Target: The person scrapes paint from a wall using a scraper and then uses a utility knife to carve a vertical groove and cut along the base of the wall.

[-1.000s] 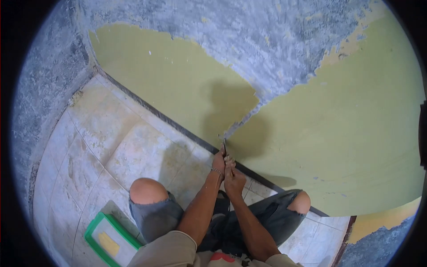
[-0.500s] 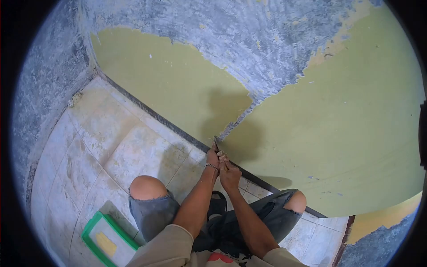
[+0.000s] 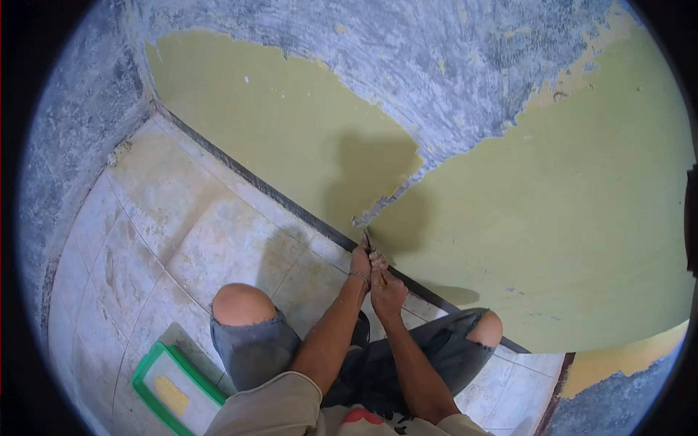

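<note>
Low against the green-painted wall (image 3: 502,218), my right hand (image 3: 389,294) is closed around the handle of a narrow scraper (image 3: 366,235). My left hand (image 3: 360,259), with a bracelet at its wrist, grips the same tool further forward, close to its blade. A pale, crumbly lump (image 3: 377,260) shows between the hands. The blade tip points at the wall, just below the end of a thin stripped strip (image 3: 392,198). That strip widens upward into a large bare grey patch (image 3: 436,80).
A dark baseboard (image 3: 291,209) runs along the wall's foot. Dusty white tiles (image 3: 225,240) cover the floor. A green-rimmed clear lid or box (image 3: 149,378) with a yellow piece lies by my left knee. A rough grey wall (image 3: 80,138) stands at left.
The scraper and both hands have moved slightly right and down, away from the strip's lower end, which is now exposed. The view has shifted a little.
</note>
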Motion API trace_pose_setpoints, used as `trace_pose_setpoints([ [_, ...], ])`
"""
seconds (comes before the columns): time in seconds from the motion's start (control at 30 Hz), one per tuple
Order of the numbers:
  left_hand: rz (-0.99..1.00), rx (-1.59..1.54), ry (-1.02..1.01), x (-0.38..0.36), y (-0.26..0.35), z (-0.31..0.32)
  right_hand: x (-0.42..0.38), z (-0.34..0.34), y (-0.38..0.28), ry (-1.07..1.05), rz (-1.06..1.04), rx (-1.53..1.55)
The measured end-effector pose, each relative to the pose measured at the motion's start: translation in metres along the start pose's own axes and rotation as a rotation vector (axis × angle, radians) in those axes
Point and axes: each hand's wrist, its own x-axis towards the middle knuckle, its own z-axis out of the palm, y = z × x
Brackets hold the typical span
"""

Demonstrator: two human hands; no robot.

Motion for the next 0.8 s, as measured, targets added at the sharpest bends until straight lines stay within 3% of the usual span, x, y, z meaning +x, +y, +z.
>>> trace_pose_setpoints([
  [0.3, 0.040, 0.025, 0.102, -0.011, 0.002, 0.000, -0.006, -0.001, -0.007, -0.017, 0.101, 0.013],
  [0.4, 0.042, -0.018, -0.013, 0.001, 0.011, 0.006, 0.000, 0.003, -0.007, 0.049, 0.058, 0.038],
  [0.6, 0.054, -0.029, -0.098, 0.013, 0.013, -0.009, 0.001, 0.005, -0.007, -0.033, 0.078, -0.071],
  [0.67, 0.176, 0.105, 0.144, 0.024, 0.008, 0.000, 0.008, 0.005, -0.007, 0.029, 0.083, -0.051],
  [0.7, 0.171, 0.101, 0.141, 0.040, 0.006, -0.014, 0.014, 0.015, 0.016, -0.006, 0.007, -0.028],
  [0.77, -0.086, -0.334, -0.309, 0.063, 0.008, -0.060, 0.001, 0.012, 0.012, -0.011, 0.024, -0.052],
  [0.8, -0.077, -0.324, -0.311, 0.047, 0.008, -0.048, 0.001, 0.014, 0.000, -0.009, 0.016, -0.056],
])
